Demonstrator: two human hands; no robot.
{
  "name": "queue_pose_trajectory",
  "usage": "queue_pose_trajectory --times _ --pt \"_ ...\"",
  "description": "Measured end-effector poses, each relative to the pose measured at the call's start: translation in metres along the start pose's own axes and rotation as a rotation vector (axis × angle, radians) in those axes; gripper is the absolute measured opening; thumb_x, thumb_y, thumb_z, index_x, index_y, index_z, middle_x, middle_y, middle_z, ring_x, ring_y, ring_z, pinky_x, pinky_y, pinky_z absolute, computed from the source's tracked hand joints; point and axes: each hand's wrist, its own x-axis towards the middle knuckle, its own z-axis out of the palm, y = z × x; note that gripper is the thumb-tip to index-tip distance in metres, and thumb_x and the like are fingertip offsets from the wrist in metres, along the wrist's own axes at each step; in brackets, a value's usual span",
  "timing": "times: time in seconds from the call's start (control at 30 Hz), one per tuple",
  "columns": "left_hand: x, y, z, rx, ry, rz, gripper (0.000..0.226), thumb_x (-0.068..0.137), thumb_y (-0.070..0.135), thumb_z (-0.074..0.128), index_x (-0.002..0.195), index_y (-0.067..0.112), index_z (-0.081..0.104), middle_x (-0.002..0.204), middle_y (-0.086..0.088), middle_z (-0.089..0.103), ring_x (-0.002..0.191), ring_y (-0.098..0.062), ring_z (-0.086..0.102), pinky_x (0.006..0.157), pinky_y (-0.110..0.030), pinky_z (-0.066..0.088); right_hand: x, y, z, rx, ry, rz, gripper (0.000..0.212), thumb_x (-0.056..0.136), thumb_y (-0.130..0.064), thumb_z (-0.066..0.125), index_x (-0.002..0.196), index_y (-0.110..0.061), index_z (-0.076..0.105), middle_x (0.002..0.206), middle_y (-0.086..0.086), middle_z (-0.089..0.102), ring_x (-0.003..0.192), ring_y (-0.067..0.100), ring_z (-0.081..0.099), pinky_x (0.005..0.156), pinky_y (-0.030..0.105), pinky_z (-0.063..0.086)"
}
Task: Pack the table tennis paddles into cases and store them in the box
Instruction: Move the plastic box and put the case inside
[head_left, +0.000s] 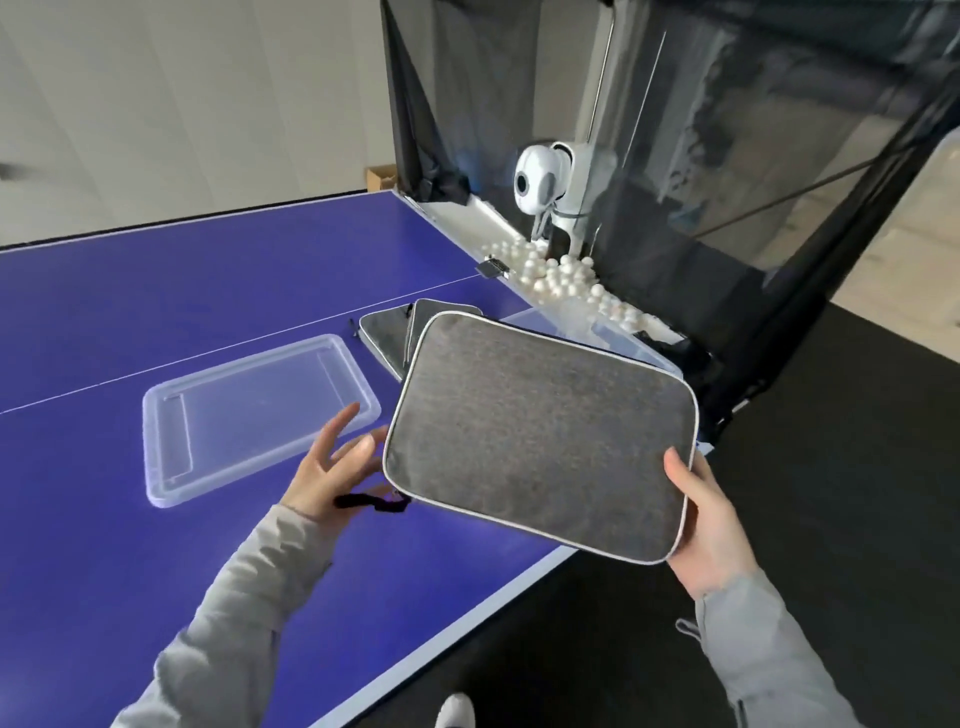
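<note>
A grey rectangular paddle case (540, 436) with pale piping is held tilted above the table's near edge. My right hand (711, 519) grips its lower right corner, thumb on top. My left hand (337, 462) is at the case's left edge with fingers spread, and a black strap (371, 502) hangs below it. Behind the held case lie two more grey cases (387, 335), partly hidden. A clear plastic box (613, 338) shows behind the case at the right, mostly covered. Its clear lid (254, 415) lies flat on the blue table. No paddle is visible.
The blue table (130, 322) has white lines. At its far right end a white ball-feeding machine (545, 182) stands inside a black catch net (727, 130), with several white balls (561, 280) in the tray. Dark floor (831, 467) lies on the right.
</note>
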Motion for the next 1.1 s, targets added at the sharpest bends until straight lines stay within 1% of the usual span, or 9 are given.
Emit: queue_pose_trajectory --times 0.1,0.2,0.3,0.43,0.53,0.7,0.9,1.0,1.1 --pt "0.035 -0.002 0.029 0.195 -0.059 -0.003 0.103 0.027 0.055 0.089 0.121 0.041 0.05 0.108 -0.001 0.067 0.084 -0.011 0.068 0.062 -0.029 0.056 0.026 -0.014 -0.014 -0.019 0.008 0.002 0.042 0.08 -0.027 0.06 0.122 -0.025 0.059 0.119 0.002 0.066 0.104 0.02 0.066 0.076 0.039 0.053" --pt "0.071 -0.015 0.052 0.267 -0.065 0.008 0.118 0.016 0.058 0.09 0.124 0.036 0.048 0.1 0.0 0.071 0.082 -0.011 0.07 0.068 -0.025 0.056 0.063 -0.028 -0.02 -0.086 -0.004 0.002 0.039 0.084 -0.025 0.059 0.123 -0.025 0.058 0.119 0.001 0.066 0.098 0.016 0.068 0.077 0.038 0.053" --pt "0.105 -0.027 0.068 0.258 0.01 0.032 0.113 0.011 0.056 0.09 0.115 0.038 0.05 0.085 0.004 0.075 0.073 -0.007 0.07 0.061 -0.017 0.054 0.104 -0.045 -0.018 -0.191 -0.006 0.002 0.066 0.061 -0.045 0.078 0.122 -0.029 0.058 0.117 -0.001 0.067 0.097 0.015 0.069 0.072 0.036 0.056" --pt "0.145 -0.044 0.088 0.266 0.106 0.046 0.1 0.028 0.041 0.084 0.122 0.031 0.05 0.098 0.002 0.067 0.082 -0.007 0.066 0.066 -0.014 0.053 0.163 -0.073 -0.02 -0.406 0.019 0.031 0.076 0.049 -0.062 0.079 0.119 -0.042 0.056 0.119 -0.005 0.064 0.105 0.021 0.065 0.077 0.041 0.056" --pt "0.168 -0.05 0.105 0.298 0.174 0.055 0.1 0.033 0.044 0.081 0.127 0.025 0.053 0.111 -0.005 0.06 0.088 -0.014 0.063 0.082 -0.027 0.053 0.201 -0.092 -0.023 -0.484 0.003 0.024 0.073 0.049 -0.065 0.078 0.116 -0.042 0.058 0.117 -0.006 0.065 0.107 0.018 0.062 0.08 0.04 0.054" --pt "0.189 -0.06 0.129 0.368 0.328 0.077 0.071 0.07 0.007 0.081 0.132 0.018 0.05 0.114 -0.004 0.057 0.078 -0.011 0.058 0.061 -0.007 0.048 0.254 -0.101 -0.025 -0.543 -0.042 0.071 0.041 0.08 -0.044 0.065 0.119 -0.034 0.057 0.115 -0.004 0.065 0.107 0.018 0.062 0.093 0.044 0.051" --pt "0.198 -0.091 0.144 0.447 0.495 -0.005 0.072 0.065 0.009 0.084 0.12 0.035 0.046 0.101 0.022 0.054 0.095 -0.019 0.06 0.088 -0.033 0.05 0.324 -0.079 -0.031 -0.703 -0.143 0.105 0.035 0.089 -0.036 0.059 0.122 -0.027 0.055 0.118 -0.006 0.062 0.104 0.008 0.06 0.095 0.035 0.048" --pt "0.197 -0.104 0.151 0.565 0.553 -0.084 0.072 0.066 0.015 0.084 0.125 0.031 0.047 0.101 0.013 0.058 0.097 -0.019 0.058 0.09 -0.033 0.048 0.36 -0.064 -0.038 -0.843 -0.238 0.145 0.037 0.087 -0.044 0.06 0.121 -0.03 0.056 0.126 -0.005 0.058 0.111 0.014 0.057 0.1 0.039 0.046" --pt "0.202 -0.118 0.154 0.639 0.627 -0.187 0.073 0.068 0.018 0.083 0.13 0.027 0.045 0.108 0.007 0.057 0.096 -0.019 0.056 0.085 -0.029 0.044 0.388 -0.052 -0.044 -1.03 -0.386 0.215 0.041 0.07 -0.059 0.067 0.105 -0.041 0.057 0.114 -0.009 0.063 0.11 0.016 0.059 0.1 0.043 0.047"
